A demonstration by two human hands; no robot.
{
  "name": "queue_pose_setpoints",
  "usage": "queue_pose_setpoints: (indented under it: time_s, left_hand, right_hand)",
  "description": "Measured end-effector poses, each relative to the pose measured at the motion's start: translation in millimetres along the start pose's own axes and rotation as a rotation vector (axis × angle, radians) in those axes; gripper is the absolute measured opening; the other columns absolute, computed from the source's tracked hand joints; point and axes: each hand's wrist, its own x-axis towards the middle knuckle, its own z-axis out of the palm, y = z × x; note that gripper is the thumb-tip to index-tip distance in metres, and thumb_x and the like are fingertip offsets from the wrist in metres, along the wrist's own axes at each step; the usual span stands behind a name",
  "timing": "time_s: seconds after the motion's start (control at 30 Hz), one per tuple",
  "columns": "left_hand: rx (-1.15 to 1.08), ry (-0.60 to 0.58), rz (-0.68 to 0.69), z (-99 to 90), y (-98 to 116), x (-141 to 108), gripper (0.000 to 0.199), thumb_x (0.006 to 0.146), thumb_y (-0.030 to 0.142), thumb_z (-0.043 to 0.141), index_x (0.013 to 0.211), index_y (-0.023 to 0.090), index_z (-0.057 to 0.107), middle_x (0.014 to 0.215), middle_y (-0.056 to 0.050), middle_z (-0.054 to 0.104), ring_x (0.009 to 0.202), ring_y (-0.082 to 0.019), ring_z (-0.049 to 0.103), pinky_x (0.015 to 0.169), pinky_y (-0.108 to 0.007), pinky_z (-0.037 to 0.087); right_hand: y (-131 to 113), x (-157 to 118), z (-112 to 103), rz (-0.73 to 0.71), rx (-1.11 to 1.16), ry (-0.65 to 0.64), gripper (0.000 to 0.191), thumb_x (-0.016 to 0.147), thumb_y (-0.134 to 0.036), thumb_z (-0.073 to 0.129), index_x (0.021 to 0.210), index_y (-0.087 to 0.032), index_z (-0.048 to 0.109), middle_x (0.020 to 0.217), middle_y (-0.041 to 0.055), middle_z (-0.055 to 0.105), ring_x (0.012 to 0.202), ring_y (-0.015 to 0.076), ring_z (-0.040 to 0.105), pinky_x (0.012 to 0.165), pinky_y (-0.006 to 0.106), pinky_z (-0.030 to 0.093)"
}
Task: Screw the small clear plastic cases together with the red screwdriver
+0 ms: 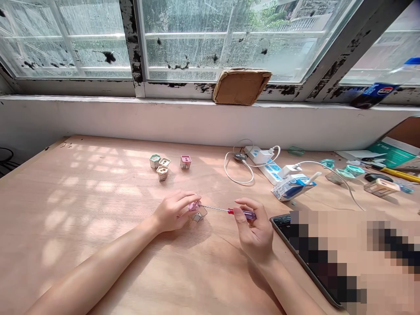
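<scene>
Between the fingers of my left hand [175, 211] is a small pink plastic piece [194, 205], held just above the table. Right below it, close to my fingertips, a small clear container [198, 215] rests on the wood; whether it is joined to the pink piece I cannot tell. My right hand [254, 227] grips a screwdriver [242, 213] by its red and purple handle. The thin metal shaft points left, with its tip at the pink piece. Beyond my hands stand small pots with green [155, 161], cream [162, 173] and pink [185, 162] tops.
A white power strip [267, 168] with plugs and a looped cable [239, 178] lies at the back right. Beside it is a blue and white carton [293, 187]. A phone [282, 223] lies right of my right hand. A cardboard piece [241, 86] leans against the window.
</scene>
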Motion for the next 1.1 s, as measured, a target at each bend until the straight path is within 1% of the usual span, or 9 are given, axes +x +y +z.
queue_pose_setpoints:
  time_s: [0.17, 0.3, 0.4, 0.53, 0.63, 0.77, 0.9, 1.0, 1.1]
  left_hand:
    - [0.004, 0.006, -0.007, -0.1, 0.2, -1.0, 0.035, 0.097, 0.020, 0.057, 0.132, 0.020, 0.058, 0.117, -0.013, 0.072, 0.100, -0.021, 0.070, 0.084, -0.035, 0.059]
    - [-0.002, 0.011, -0.013, 0.0, 0.3, -1.5, 0.035, 0.097, 0.018, 0.058, 0.132, 0.020, 0.059, 0.118, -0.013, 0.072, 0.103, -0.022, 0.070, 0.086, -0.034, 0.058]
    - [-0.017, 0.005, -0.013, 0.4, 0.2, -1.7, 0.037, 0.097, 0.019, 0.059, 0.134, 0.020, 0.058, 0.119, -0.014, 0.072, 0.104, -0.022, 0.070, 0.087, -0.034, 0.058]
    - [-0.028, -0.001, -0.017, 1.2, -0.1, -2.1, 0.037, 0.098, 0.019, 0.058, 0.135, 0.020, 0.058, 0.118, -0.013, 0.072, 0.103, -0.021, 0.070, 0.087, -0.034, 0.058]
    - [-0.024, 0.002, -0.017, 1.2, 0.1, -2.1, 0.035, 0.098, 0.019, 0.058, 0.133, 0.019, 0.059, 0.117, -0.013, 0.072, 0.102, -0.021, 0.070, 0.086, -0.034, 0.058]
    - [-0.030, 0.008, -0.017, 1.1, 0.5, -1.8, 0.034, 0.099, 0.019, 0.057, 0.133, 0.019, 0.059, 0.116, -0.014, 0.072, 0.101, -0.021, 0.070, 0.086, -0.034, 0.058]
    - [-0.027, -0.006, -0.026, 1.1, 0.7, -1.8, 0.034, 0.099, 0.020, 0.058, 0.133, 0.020, 0.060, 0.116, -0.013, 0.072, 0.102, -0.021, 0.070, 0.086, -0.033, 0.058]
    - [-0.032, -0.001, -0.025, 1.0, 0.7, -1.6, 0.035, 0.098, 0.021, 0.058, 0.133, 0.020, 0.059, 0.115, -0.013, 0.073, 0.101, -0.020, 0.070, 0.085, -0.033, 0.058]
    - [-0.027, 0.000, -0.021, 0.8, 0.4, -1.4, 0.035, 0.098, 0.020, 0.059, 0.133, 0.019, 0.059, 0.115, -0.012, 0.073, 0.101, -0.021, 0.071, 0.086, -0.033, 0.058]
  right_hand:
    - [1.5, -3.6, 0.1, -0.025, 0.024, -0.018, 0.017, 0.098, -0.028, 0.057, 0.115, -0.023, 0.059, 0.084, 0.0029, 0.062, 0.071, 0.0163, 0.063, 0.063, 0.028, 0.054]
    - [4.9, -5.3, 0.1, -0.030, 0.055, -0.027, 0.021, 0.098, -0.027, 0.057, 0.119, -0.024, 0.057, 0.092, 0.0048, 0.063, 0.080, 0.0177, 0.065, 0.068, 0.030, 0.056]
    - [6.4, -4.2, -0.9, -0.008, 0.042, -0.040, 0.020, 0.099, -0.030, 0.058, 0.118, -0.024, 0.057, 0.085, 0.0028, 0.062, 0.072, 0.0159, 0.063, 0.062, 0.027, 0.054]
    - [4.3, -2.3, -2.3, -0.038, -0.013, -0.011, 0.011, 0.100, -0.030, 0.058, 0.106, -0.022, 0.062, 0.074, -0.0001, 0.060, 0.056, 0.0120, 0.057, 0.049, 0.022, 0.045]
    - [0.6, -2.1, -2.5, -0.078, -0.025, -0.004, 0.008, 0.099, -0.025, 0.058, 0.104, -0.022, 0.063, 0.074, -0.0006, 0.061, 0.057, 0.0117, 0.059, 0.050, 0.021, 0.046]
    - [-1.5, -2.8, -2.5, -0.084, -0.009, -0.020, 0.015, 0.097, -0.021, 0.056, 0.112, -0.022, 0.061, 0.078, -0.0003, 0.061, 0.062, 0.0127, 0.061, 0.058, 0.023, 0.051]
    - [-0.5, -2.7, -3.0, -0.108, 0.020, -0.033, 0.019, 0.095, -0.019, 0.056, 0.114, -0.022, 0.059, 0.080, -0.0003, 0.062, 0.065, 0.0135, 0.062, 0.059, 0.023, 0.052]
    - [-0.7, -1.9, -4.0, -0.109, 0.005, -0.036, 0.016, 0.096, -0.019, 0.058, 0.111, -0.023, 0.061, 0.075, -0.0020, 0.060, 0.058, 0.0117, 0.059, 0.054, 0.021, 0.049]
    - [-1.9, -0.8, -4.7, -0.116, -0.023, -0.021, 0.008, 0.097, -0.019, 0.058, 0.104, -0.022, 0.062, 0.069, -0.0032, 0.059, 0.050, 0.0098, 0.054, 0.045, 0.020, 0.041]
